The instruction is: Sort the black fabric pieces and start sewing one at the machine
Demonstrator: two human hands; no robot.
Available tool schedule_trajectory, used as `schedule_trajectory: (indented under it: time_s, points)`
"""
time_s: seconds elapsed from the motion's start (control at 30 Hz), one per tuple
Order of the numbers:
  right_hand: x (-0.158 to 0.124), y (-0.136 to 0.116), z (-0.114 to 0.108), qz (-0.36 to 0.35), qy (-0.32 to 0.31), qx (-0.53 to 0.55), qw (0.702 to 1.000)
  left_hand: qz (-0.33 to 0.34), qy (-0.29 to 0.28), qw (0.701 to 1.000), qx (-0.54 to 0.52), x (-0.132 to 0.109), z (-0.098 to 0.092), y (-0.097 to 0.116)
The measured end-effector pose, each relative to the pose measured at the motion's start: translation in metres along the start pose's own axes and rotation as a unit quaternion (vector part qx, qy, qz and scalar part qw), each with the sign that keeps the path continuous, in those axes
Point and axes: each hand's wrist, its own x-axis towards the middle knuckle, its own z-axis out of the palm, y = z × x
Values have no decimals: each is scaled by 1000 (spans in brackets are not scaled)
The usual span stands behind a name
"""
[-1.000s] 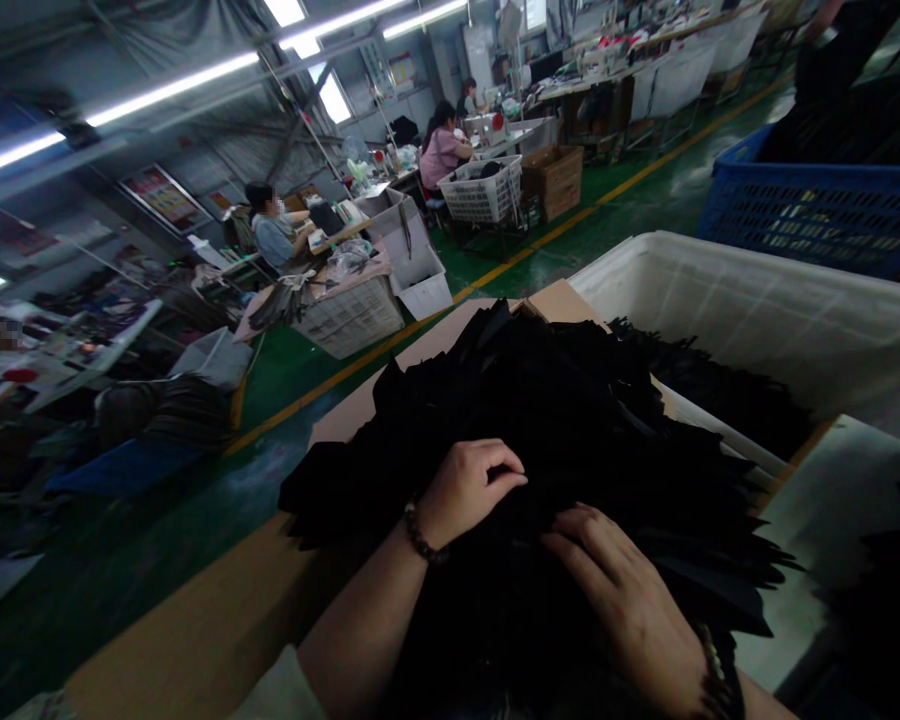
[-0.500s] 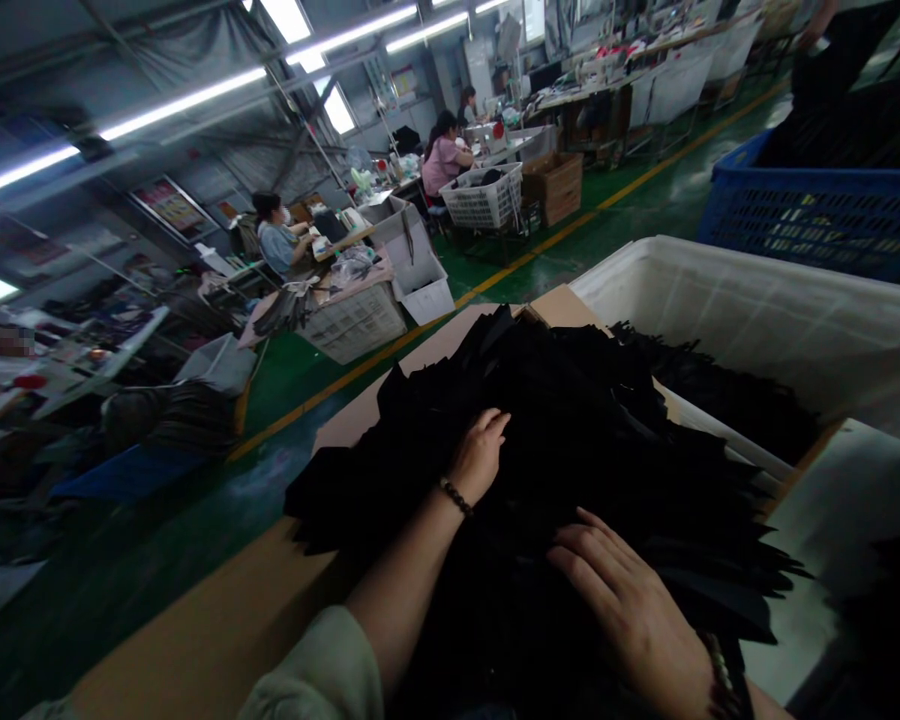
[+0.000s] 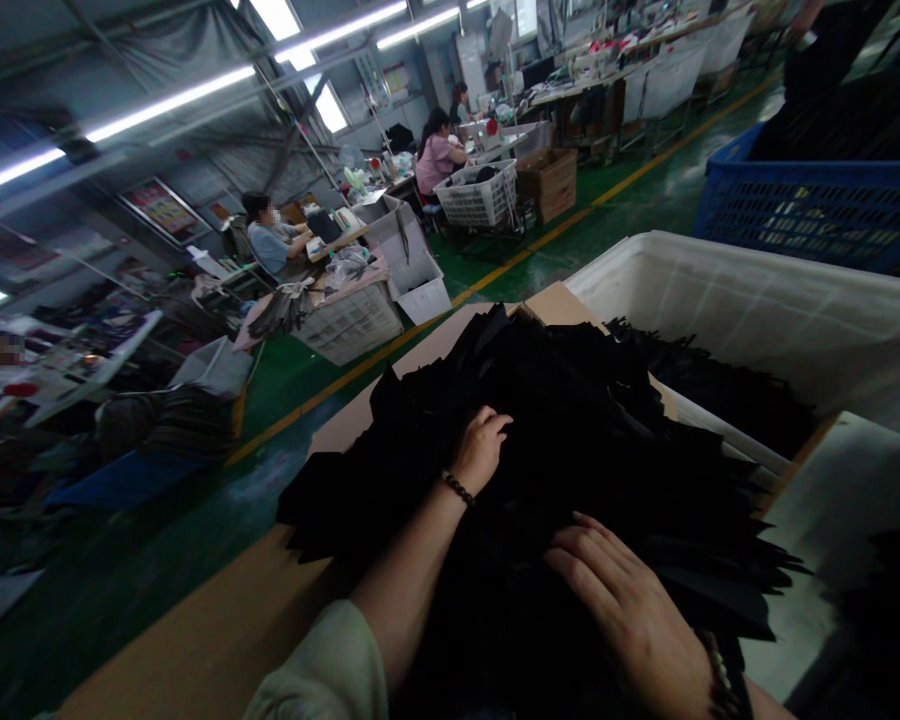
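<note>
A large heap of black fabric pieces (image 3: 570,430) with jagged, layered edges lies in front of me on cardboard. My left hand (image 3: 482,445), with a dark bead bracelet at the wrist, is on the middle of the heap. Its fingers are bent and closed on the black fabric, though their tips are partly lost against the dark cloth. Nearer to me, my right hand (image 3: 630,600) rests on the heap with its fingers extended and lightly curved. Single layers are hard to make out in the dark cloth.
Beyond the heap at right stands a white bin (image 3: 757,300) holding more black pieces, with a blue crate (image 3: 810,205) behind it. A cardboard sheet (image 3: 195,620) extends to the lower left. Across the green floor, people sit at sewing tables near a white basket (image 3: 476,195).
My left hand's fingers have bent a little more, staying at nearly the same spot on the heap. The right hand has barely moved. The view has shifted slightly.
</note>
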Motion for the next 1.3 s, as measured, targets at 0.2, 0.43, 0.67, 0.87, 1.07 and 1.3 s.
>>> schedule_trajectory:
  time_s: [0.2, 0.43, 0.67, 0.87, 1.07, 1.3]
  points:
    - [1, -1, -1, 11, 1, -11, 1000, -3, 14, 1000, 17, 1, -2, 2]
    - [0, 0, -2, 19, -6, 19, 1000, 18, 32, 999, 0, -15, -19, 16]
    - [-2, 3, 2, 21, 10, -37, 999, 169, -59, 961, -211, -61, -69, 60]
    - [-2, 1, 4, 30, -20, 38, 999, 55, -42, 977, -200, -34, -46, 39]
    - [-3, -1, -1, 26, -27, 34, 999, 60, -10, 998, 16, 5, -7, 10]
    - [-2, 0, 2, 20, -36, 6, 999, 44, -2, 994, 96, 9, -5, 9]
